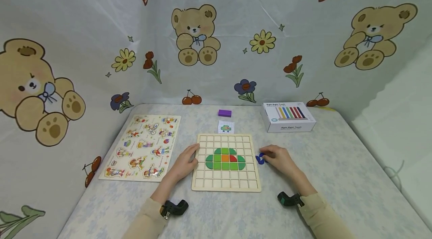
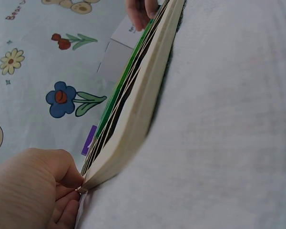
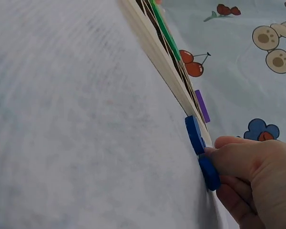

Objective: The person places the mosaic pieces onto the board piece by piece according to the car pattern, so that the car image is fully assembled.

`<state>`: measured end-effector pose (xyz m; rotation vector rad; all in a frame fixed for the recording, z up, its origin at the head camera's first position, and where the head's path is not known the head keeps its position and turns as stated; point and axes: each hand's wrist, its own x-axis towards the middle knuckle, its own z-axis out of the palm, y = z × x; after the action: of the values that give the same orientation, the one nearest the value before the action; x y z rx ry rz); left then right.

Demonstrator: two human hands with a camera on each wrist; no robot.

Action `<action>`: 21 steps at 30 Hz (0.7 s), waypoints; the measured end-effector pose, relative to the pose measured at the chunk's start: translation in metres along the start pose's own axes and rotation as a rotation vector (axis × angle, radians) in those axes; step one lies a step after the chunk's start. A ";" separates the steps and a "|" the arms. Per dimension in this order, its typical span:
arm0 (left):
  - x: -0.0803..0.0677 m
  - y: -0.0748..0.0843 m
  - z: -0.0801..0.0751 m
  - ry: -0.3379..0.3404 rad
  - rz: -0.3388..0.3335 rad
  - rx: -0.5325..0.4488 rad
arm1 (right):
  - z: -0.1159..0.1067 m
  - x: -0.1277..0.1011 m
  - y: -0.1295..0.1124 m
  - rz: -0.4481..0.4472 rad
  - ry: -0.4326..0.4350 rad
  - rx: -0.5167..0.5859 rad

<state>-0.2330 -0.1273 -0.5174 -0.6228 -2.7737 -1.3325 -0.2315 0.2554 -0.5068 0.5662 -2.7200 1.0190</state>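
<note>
A wooden grid board (image 1: 226, 182) lies in the middle of the table, with green, orange and red tiles (image 1: 225, 159) filling a rounded shape in its cells. My left hand (image 1: 194, 153) holds the board's left edge; in the left wrist view its thumb and fingers (image 2: 69, 183) pinch the board's edge (image 2: 133, 124). My right hand (image 1: 265, 155) is just right of the board and pinches blue pieces (image 1: 260, 159). In the right wrist view the blue pieces (image 3: 196, 136) stand on edge against the board's side (image 3: 157, 47).
A small pattern card (image 1: 225, 127) and a purple block (image 1: 224, 112) lie behind the board. A white toy box (image 1: 289, 116) stands at the back right. A picture puzzle board (image 1: 141, 147) lies to the left. Bear-print cloth walls surround the table.
</note>
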 end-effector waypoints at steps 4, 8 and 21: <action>0.000 0.000 0.001 0.005 0.000 0.009 | 0.001 -0.001 -0.001 -0.020 0.005 -0.013; 0.000 0.000 0.001 0.001 -0.004 0.002 | 0.001 -0.001 -0.003 -0.012 0.019 -0.030; 0.001 -0.002 0.000 -0.011 -0.010 0.005 | -0.014 0.009 -0.047 0.003 0.112 0.000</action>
<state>-0.2348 -0.1280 -0.5182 -0.6185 -2.7916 -1.3278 -0.2199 0.2292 -0.4655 0.4904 -2.6243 1.0197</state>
